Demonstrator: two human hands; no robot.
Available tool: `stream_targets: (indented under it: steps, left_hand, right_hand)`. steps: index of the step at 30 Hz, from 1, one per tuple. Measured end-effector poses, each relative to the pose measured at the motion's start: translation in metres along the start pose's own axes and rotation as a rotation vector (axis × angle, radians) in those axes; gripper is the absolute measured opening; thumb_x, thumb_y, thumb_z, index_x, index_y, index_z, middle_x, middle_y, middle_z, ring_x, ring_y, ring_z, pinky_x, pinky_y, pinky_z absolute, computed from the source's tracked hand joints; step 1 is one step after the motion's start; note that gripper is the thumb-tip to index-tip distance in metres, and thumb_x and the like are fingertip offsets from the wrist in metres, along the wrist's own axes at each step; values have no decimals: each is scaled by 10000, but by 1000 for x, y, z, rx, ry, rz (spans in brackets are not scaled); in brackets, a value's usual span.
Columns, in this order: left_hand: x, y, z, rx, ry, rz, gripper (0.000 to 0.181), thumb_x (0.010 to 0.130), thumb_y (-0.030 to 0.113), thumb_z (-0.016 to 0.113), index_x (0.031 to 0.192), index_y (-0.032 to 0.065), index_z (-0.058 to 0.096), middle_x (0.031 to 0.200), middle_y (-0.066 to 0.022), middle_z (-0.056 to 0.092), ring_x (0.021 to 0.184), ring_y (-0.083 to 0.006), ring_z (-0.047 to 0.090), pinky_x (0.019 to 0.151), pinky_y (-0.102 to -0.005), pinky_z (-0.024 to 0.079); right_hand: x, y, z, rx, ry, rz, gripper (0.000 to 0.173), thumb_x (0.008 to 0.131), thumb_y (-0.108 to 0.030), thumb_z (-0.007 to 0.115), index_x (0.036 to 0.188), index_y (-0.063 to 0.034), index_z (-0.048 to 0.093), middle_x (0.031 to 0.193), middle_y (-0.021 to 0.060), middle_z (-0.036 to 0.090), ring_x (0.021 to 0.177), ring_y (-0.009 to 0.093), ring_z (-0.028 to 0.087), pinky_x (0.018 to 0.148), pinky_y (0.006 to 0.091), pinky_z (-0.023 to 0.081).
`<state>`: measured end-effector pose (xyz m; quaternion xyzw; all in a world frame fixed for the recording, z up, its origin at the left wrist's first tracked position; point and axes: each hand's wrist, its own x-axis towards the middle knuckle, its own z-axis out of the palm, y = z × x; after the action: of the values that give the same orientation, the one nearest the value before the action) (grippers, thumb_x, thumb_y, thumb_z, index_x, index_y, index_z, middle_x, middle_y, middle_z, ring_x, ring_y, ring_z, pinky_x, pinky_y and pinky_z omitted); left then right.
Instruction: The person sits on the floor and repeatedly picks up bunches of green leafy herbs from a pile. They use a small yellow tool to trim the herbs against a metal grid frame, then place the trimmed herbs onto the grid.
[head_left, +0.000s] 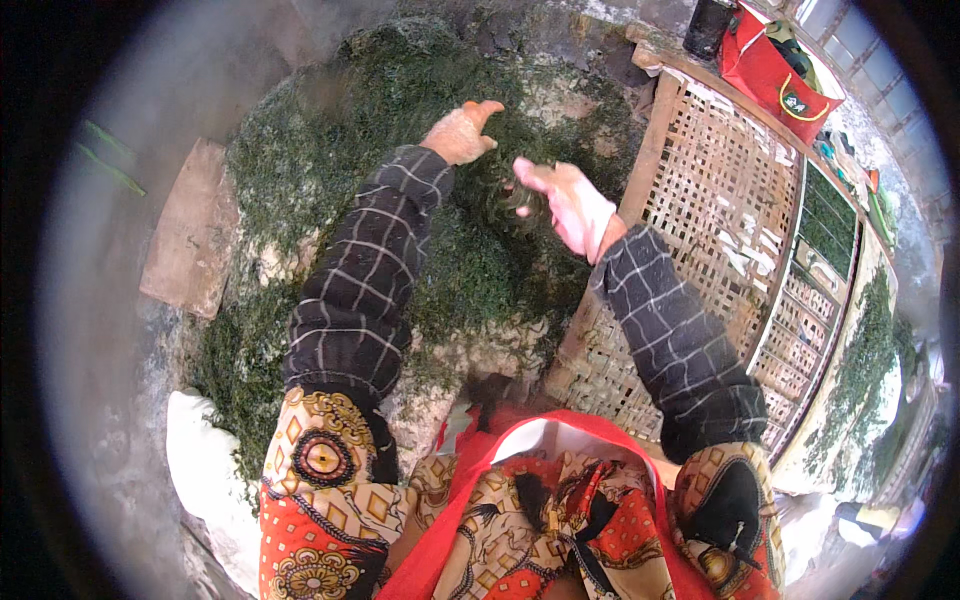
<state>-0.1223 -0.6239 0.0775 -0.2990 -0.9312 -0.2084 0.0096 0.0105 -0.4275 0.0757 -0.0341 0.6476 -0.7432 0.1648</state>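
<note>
A broad heap of loose, dark green shredded plant matter (315, 150), perhaps tea leaves or seaweed, covers the surface before me. Over its upper middle is my left hand (463, 133), thumb and forefinger spread, nothing seen in it. My right hand (574, 206) is lower and to the right, slightly blurred, with its fingers partly curled; some green strands show by the fingertips, and whether it grips any cannot be told. To its right a wood-framed woven bamboo screen (720, 165) lies tilted, its frame near my right wrist.
A brown board (191, 229) lies at the left of the heap. White cloth or sacking (199, 457) is at lower left. Beyond the screen are a gridded frame (821, 217) partly filled with green matter, a red bag (757, 71) and a black container (707, 30).
</note>
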Motion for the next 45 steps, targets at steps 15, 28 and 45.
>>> stream_targets:
  steps: [15, 28, 45]
  left_hand:
    - [-67, 59, -112, 317, 757, 450, 248, 895, 149, 658, 1136, 104, 623, 1059, -112, 663, 940, -338, 641, 802, -403, 535]
    - [0, 114, -85, 450, 622, 402, 301, 869, 253, 619, 1040, 6, 629, 978, -166, 603, 928, -332, 567, 889, -437, 463]
    - [20, 83, -3, -213, 194, 239, 398, 908, 246, 638, 1204, -3, 543, 1195, -208, 557, 1111, -350, 557, 953, -417, 445]
  right_hand:
    - [31, -135, 14, 139, -55, -254, 195, 997, -263, 541, 1038, -82, 603, 668, -104, 419, 544, 34, 372, 623, 283, 462]
    - [2, -252, 15, 33, 5, -167, 317, 1032, -259, 433, 940, -12, 608, 560, -49, 467, 420, 83, 335, 464, 267, 339]
    - [-2, -240, 13, -40, -273, -393, 160, 944, -152, 523, 908, -12, 590, 683, -22, 504, 534, 66, 406, 535, 224, 380]
